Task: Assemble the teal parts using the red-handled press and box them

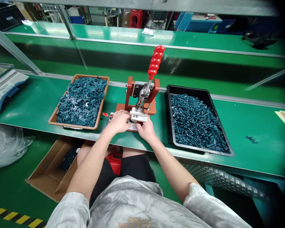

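An orange-brown press fixture (130,95) stands on the green bench, its red ribbed handle (156,61) pointing up. Beneath its clamp is a light metal block (139,115). My left hand (120,121) lies at the left side of this block, fingers curled in towards the fixture's base. On the other side my right hand (145,128) reaches under the block's front edge, its fingertips partly hidden. Whatever is between the fingers of either hand is too small or covered to make out. A small red-tipped lever (105,114) sticks out left of my left hand.
A brown tray (51,119) of dark teal parts lies left, a black tray (171,126) of similar small parts right. Loose parts (251,139) lie farther right. A cardboard box (44,171) is below the bench; a metal rail crosses behind the fixture.
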A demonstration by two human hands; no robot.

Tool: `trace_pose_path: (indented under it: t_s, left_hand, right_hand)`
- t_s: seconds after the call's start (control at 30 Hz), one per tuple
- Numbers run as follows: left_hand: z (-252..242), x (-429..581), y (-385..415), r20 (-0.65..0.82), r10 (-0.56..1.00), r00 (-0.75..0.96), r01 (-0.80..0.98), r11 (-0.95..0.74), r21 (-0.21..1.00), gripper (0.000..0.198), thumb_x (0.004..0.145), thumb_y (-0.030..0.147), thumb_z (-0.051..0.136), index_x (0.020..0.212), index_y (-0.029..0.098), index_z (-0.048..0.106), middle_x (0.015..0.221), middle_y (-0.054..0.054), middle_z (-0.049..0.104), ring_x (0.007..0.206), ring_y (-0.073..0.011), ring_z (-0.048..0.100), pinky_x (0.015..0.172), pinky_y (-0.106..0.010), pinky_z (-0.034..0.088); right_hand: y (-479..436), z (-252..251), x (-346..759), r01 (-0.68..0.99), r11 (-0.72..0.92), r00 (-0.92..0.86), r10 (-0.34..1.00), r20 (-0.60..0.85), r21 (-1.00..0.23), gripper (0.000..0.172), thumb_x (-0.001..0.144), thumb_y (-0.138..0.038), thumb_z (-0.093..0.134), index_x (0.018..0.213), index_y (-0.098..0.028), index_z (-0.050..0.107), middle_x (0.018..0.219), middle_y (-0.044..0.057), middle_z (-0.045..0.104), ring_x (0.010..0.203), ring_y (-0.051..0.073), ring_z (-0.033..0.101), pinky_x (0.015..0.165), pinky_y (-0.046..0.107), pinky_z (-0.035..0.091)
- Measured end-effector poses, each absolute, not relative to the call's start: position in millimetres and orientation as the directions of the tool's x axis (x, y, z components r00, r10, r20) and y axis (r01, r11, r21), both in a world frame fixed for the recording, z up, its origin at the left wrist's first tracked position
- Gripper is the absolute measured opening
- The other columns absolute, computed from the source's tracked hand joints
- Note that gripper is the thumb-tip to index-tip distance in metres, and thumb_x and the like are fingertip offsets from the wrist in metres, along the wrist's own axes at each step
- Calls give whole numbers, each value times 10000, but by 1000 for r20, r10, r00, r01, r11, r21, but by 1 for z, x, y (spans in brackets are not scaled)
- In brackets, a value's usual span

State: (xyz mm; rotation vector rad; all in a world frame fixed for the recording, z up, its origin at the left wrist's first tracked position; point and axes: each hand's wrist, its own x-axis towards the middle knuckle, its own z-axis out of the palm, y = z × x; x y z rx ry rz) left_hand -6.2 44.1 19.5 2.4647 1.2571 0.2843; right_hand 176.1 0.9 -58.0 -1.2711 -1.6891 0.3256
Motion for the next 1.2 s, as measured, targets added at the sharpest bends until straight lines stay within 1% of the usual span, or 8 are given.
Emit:
trace_pose_path:
  t_s: [0.23,0.4,0.5,0.6,0.67,0.77,0.9,1.2]
  left_hand:
    - [15,-18,27,222,785,578,650,-607,457,223,857,232,680,1066,212,757,1201,-95,712,1207,-286,607,1115,-484,466]
    - [17,-46,33,544,832,109,678,-462,571,261,923,301,616,1143,190,701,1303,-111,678,1295,-266,575,1220,-504,372]
    - [14,-56,57,365,920,-146,447,-268,853,347,950,382,583,1219,169,634,1306,-152,675,1256,-253,633,1138,-445,480]
    - [10,-49,72,103,986,-134,127,-86,988,424,1039,464,383,1312,191,560,1331,-161,679,1238,-243,671,1077,-440,530]
    - [9,-34,68,120,989,-87,131,-108,985,499,1070,491,244,1391,223,516,1406,-134,647,1319,-231,623,1110,-427,504]
    - [11,-8,50,265,963,39,445,-255,859,589,1059,563,270,1498,214,449,1502,-118,577,1431,-250,517,1186,-403,421]
    - [14,5,36,187,963,192,684,-269,678,650,1058,552,268,1582,174,343,1491,-137,587,1405,-285,537,1162,-432,432]
    - [26,-3,43,310,950,-38,484,-254,838,512,1042,426,350,1465,159,460,1521,-167,534,1441,-256,489,1220,-449,381]
  right_hand:
    - [0,-57,182,653,410,-42,859,511,-636,261,911,-214,591,1133,-225,728,1164,118,696,1082,301,676,948,462,592]
    - [1,-56,183,650,413,-77,871,485,-638,262,919,-219,587,1148,-209,716,1155,120,699,1086,304,676,968,462,585]
    - [1,-55,184,639,387,-74,891,448,-665,268,918,-220,584,1153,-220,714,1159,109,705,1082,304,675,964,462,583]
    - [1,-53,184,621,368,-67,905,421,-692,266,916,-232,588,1149,-224,715,1169,108,704,1093,306,668,974,461,576]
    - [0,-54,183,610,361,-70,911,406,-705,276,910,-231,589,1158,-221,711,1176,116,697,1117,317,655,996,477,562]
    - [1,-55,183,589,364,-65,911,407,-722,305,892,-214,579,1172,-215,700,1200,124,687,1142,328,637,1030,504,534]
    - [3,-57,187,553,330,-40,928,371,-765,209,866,-250,586,1022,-213,721,1074,102,728,1023,301,677,951,464,563]
    - [14,-51,195,454,181,1,979,203,-872,266,759,-335,578,921,-196,737,944,96,786,887,314,740,799,446,603]
